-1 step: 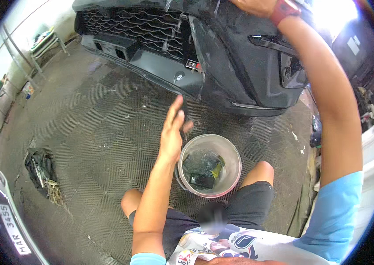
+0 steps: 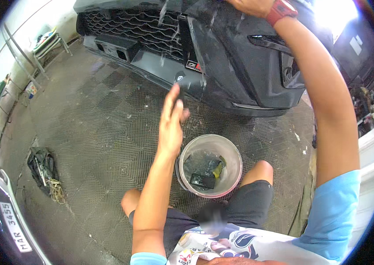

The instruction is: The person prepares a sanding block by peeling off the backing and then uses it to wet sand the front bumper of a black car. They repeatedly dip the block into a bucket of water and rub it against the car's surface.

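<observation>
A black car bumper [image 2: 233, 66] with a wavy grille [image 2: 134, 33] fills the upper part of the head view, streaked with wet or pale marks. My right hand [image 2: 253, 5] reaches to its top at the upper edge of the picture, a red watch [image 2: 280, 11] on the wrist. The fingers there are mostly cut off, so what they hold is hidden. In front of the bumper's lower edge, my left hand [image 2: 171, 126] hangs with fingers stretched and nothing visible in it. Beside it on the floor stands a bucket [image 2: 235, 170] of water, holding a dark block [image 2: 203, 181] and a yellow-green piece [image 2: 218, 170].
The bucket stands between my knees on dark patterned floor matting [image 2: 98, 145]. A black bag [image 2: 41, 168] with cords lies to the left. A car's end with a plate [image 2: 14, 227] shows at the lower left, a small stool [image 2: 47, 42] by the far-left wall.
My left hand has shifted slightly farther away, toward the bumper. My right hand and forearm have moved a little to the left along the top.
</observation>
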Action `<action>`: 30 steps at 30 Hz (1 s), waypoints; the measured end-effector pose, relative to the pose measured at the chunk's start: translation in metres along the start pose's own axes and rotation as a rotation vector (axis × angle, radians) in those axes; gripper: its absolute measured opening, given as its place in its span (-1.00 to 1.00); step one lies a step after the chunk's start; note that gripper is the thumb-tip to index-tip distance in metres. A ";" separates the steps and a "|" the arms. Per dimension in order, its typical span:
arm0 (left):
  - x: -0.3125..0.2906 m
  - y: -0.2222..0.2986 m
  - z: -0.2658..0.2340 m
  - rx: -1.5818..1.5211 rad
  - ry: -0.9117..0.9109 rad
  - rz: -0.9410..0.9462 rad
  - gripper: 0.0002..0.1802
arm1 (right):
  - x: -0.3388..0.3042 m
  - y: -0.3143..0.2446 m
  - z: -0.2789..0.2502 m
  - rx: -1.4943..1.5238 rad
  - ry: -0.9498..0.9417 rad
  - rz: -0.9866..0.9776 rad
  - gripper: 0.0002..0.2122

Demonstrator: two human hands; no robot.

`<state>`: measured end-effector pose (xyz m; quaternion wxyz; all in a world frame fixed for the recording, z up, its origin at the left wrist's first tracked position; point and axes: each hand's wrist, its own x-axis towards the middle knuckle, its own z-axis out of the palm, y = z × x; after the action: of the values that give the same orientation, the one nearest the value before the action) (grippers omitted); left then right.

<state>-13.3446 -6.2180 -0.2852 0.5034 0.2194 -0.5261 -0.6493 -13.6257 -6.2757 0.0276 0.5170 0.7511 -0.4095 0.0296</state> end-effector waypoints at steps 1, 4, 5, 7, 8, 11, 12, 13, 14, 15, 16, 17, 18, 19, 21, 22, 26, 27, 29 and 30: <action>0.020 0.025 0.017 0.157 0.021 0.169 -0.37 | 0.001 0.003 -0.005 0.033 0.004 0.011 -0.39; 0.086 0.067 0.059 0.764 0.222 0.738 -0.35 | 0.000 -0.004 0.013 0.077 0.073 0.002 -0.37; 0.109 0.071 0.065 0.944 0.345 0.858 -0.33 | 0.008 -0.008 0.014 0.093 0.110 0.007 -0.36; 0.133 0.062 0.081 1.162 0.424 0.880 -0.29 | 0.015 -0.009 0.015 0.142 0.185 0.013 -0.35; 0.137 0.052 0.086 1.269 0.444 0.884 -0.26 | 0.019 -0.009 0.014 0.136 0.207 0.017 -0.35; 0.079 -0.017 0.120 1.500 0.223 0.648 -0.15 | -0.002 -0.003 0.023 0.112 0.239 0.016 -0.34; 0.056 -0.041 0.113 1.543 0.076 0.690 -0.14 | -0.001 0.000 0.021 0.118 0.240 0.018 -0.34; 0.038 -0.061 0.096 1.570 -0.025 0.699 -0.16 | 0.007 -0.002 0.016 0.133 0.259 0.021 -0.34; 0.035 -0.061 0.091 1.606 -0.031 0.707 -0.16 | 0.003 -0.005 0.018 0.148 0.252 0.027 -0.34; 0.038 -0.057 0.086 1.637 -0.029 0.724 -0.17 | 0.001 -0.005 0.020 0.155 0.257 0.034 -0.34; 0.044 -0.043 0.089 1.660 -0.025 0.747 -0.18 | -0.002 -0.002 0.023 0.154 0.258 0.037 -0.35; 0.061 -0.030 0.095 1.548 0.066 0.759 -0.21 | -0.005 0.000 0.025 0.154 0.259 0.040 -0.35; 0.081 -0.007 0.105 1.572 0.251 0.791 -0.22 | -0.003 -0.001 0.026 0.151 0.267 0.041 -0.35; 0.105 0.015 0.110 1.561 0.355 0.790 -0.23 | 0.002 -0.003 0.024 0.153 0.280 0.044 -0.36; 0.113 0.017 0.118 1.531 0.469 0.774 -0.22 | 0.003 -0.010 0.028 0.171 0.282 0.041 -0.37; 0.111 0.009 0.129 1.517 0.483 0.786 -0.21 | 0.002 -0.007 0.028 0.167 0.290 0.041 -0.37; 0.078 -0.016 0.122 1.564 0.257 0.722 -0.20 | 0.000 -0.002 0.028 0.196 0.291 0.047 -0.38; 0.090 -0.002 0.123 1.548 0.333 0.742 -0.22 | 0.001 -0.001 0.027 0.189 0.292 0.049 -0.38; 0.123 0.031 0.123 1.476 0.490 0.727 -0.26 | 0.007 -0.004 0.025 0.174 0.329 0.039 -0.39; 0.133 0.038 0.122 1.460 0.530 0.672 -0.26 | 0.007 -0.005 0.026 0.167 0.342 0.039 -0.39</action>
<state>-13.4808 -6.2775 -0.1760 0.5083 0.4665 -0.7153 0.1107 -13.6275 -6.2997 0.0151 0.5141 0.7675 -0.3263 0.2006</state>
